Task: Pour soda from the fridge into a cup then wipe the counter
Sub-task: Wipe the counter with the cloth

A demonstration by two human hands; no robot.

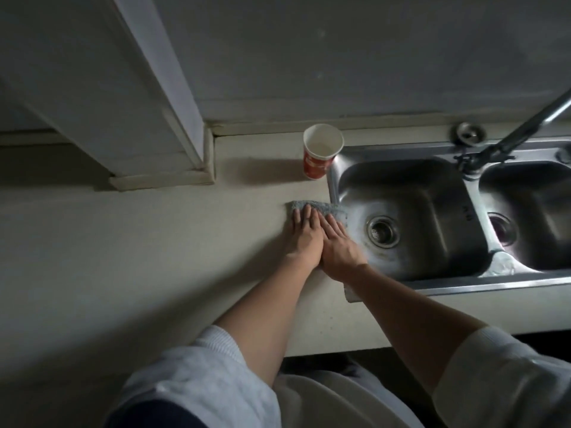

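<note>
We look down from a head-worn camera at a dim kitchen. Nearest us, two forearms in pushed-up pale sleeves (216, 366) reach forward over the pale desk (154, 242).

The left hand (304, 233) and right hand (338, 245) lie side by side, touching. Neither is clenched or grasping anything. Both are flat, fingers straight, pressing down on a grey-blue cloth (321, 207). The cloth sits on the desk at the left edge of a steel double sink (463, 281), and its right end laps onto the sink's rim.

Just beyond the cloth, a red paper cup (321, 152) stands upright on the desk, beside the sink's back left corner. Its inside looks pale, and we cannot tell whether it holds soda. No soda bottle is in view. A tap (525, 125) angles over the sink from the right. To the left, a pale cupboard edge (173, 118) meets the desk, with a plain wall behind.

We judge this to be the wiping step. The main risk is the cup. A stroke pushed forward would meet it, and a light paper cup tips easily, spilling onto the wiped surface. A stroke to the right could drag the cloth off the rim into the basin.
</note>
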